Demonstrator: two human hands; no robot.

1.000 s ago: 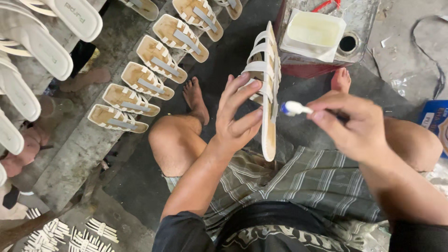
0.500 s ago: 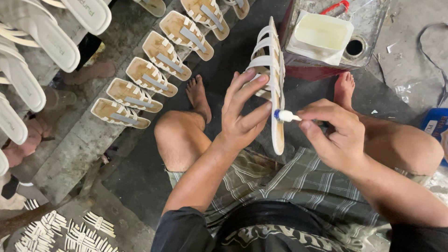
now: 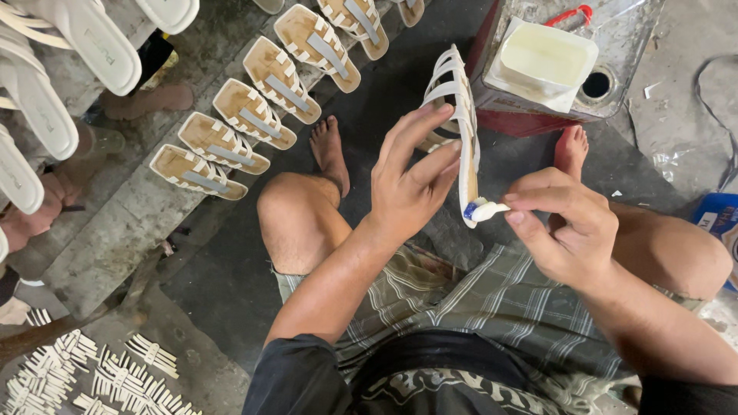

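My left hand (image 3: 411, 184) holds a white strappy sandal (image 3: 459, 123) on edge, the sole turned to the right and the fingers spread against its straps. In my right hand (image 3: 569, 227) is a small brush (image 3: 486, 210) whose white, glue-laden tip touches the lower end of the sandal's sole. Both hands hover above my bare knees and checked shorts. I sit on the floor with my feet stretched forward.
A red-sided metal can (image 3: 538, 92) carries a white tub of pale glue (image 3: 544, 61) beyond my right foot. Several tan sandal soles with grey straps (image 3: 254, 115) lie in a row at left. White sandals (image 3: 54, 69) fill the far left; white strap pieces (image 3: 92, 376) lie bottom left.
The brush has moved left and down from open air until its tip meets the sandal's lower end. My left hand and the sandal have stayed nearly still.
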